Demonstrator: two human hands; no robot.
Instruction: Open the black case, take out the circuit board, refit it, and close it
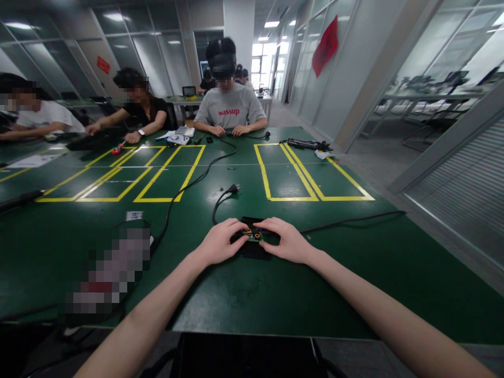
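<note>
Between my two hands is a small green circuit board (256,239) with a copper-coloured ring part and thin wires. It sits over an open black plastic case (255,253) on the green table. My left hand (222,240) pinches the board's left edge between thumb and fingers. From the other side, my right hand (289,239) pinches its right edge. Fingertips hide both ends of the board. A black cord with a plug (233,189) comes out behind my left hand, and another black cable (354,221) runs off to the right of my right hand.
Yellow tape rectangles (291,199) mark the green table (220,299). A blurred-out long object (112,268) lies at left, with a black cable leading from it. A folded black tripod-like item (309,144) lies at the far right. Several people sit opposite, one in a grey shirt (230,105).
</note>
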